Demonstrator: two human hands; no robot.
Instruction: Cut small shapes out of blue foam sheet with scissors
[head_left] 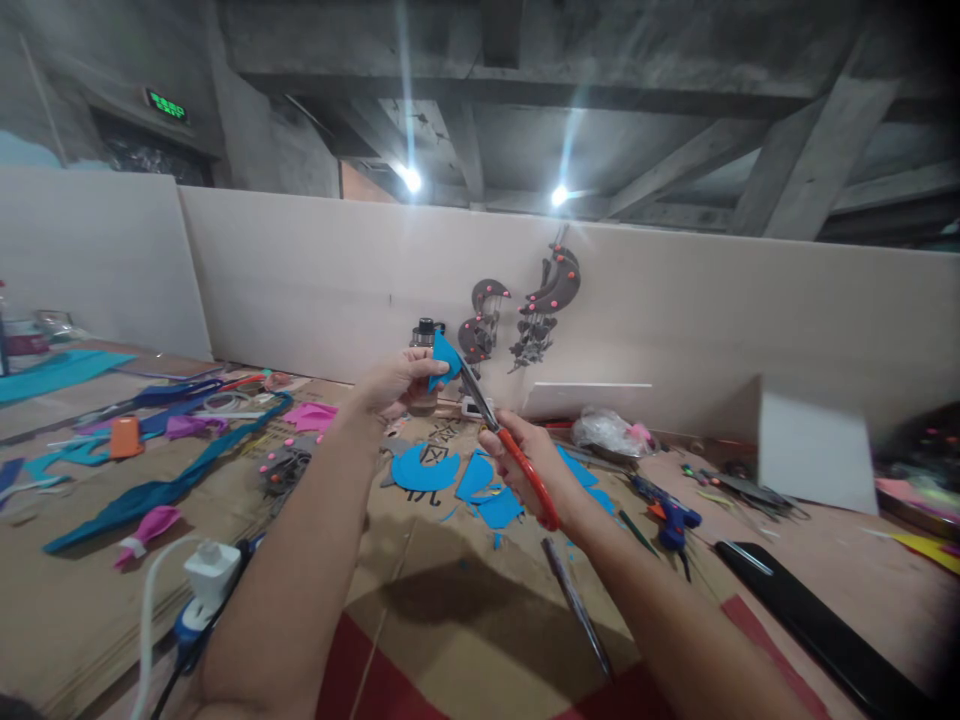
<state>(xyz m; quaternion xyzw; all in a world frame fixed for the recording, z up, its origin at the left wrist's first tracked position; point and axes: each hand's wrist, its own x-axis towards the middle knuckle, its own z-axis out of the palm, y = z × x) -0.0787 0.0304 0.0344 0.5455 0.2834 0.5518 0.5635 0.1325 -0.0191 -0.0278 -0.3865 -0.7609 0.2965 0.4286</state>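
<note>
A small blue piece (446, 360) of foam or paper is held up in the air above the table (465, 610), in front of the pale wall board (300, 270). The left hand (397, 385) holds it, with the fingers closed tight on its lower left edge. The blades of the scissors (504, 440) touch the right side of the blue piece. The scissors have red handles, and the right hand (536, 460) has its fingers closed through those handles. How far apart the blades stand cannot be told. Just under the hands, more blue cut shapes (450, 475) lie flat on the brown cardboard that covers the table. A dark pen (574, 600) lies near the right arm. A blue glue gun (667, 510) sits a little to the right of the hands. A long black flat thing (817, 625) lies further right. On the left side, a long blue strip (165, 485) stretches across the table, with a pink piece (146, 530) near it and an orange cup (125, 437) behind. A white plug (210, 575) with a cord sits close to the left arm. Dark curved shapes with pink dots (525, 310) hang on the wall board behind the hands.
</note>
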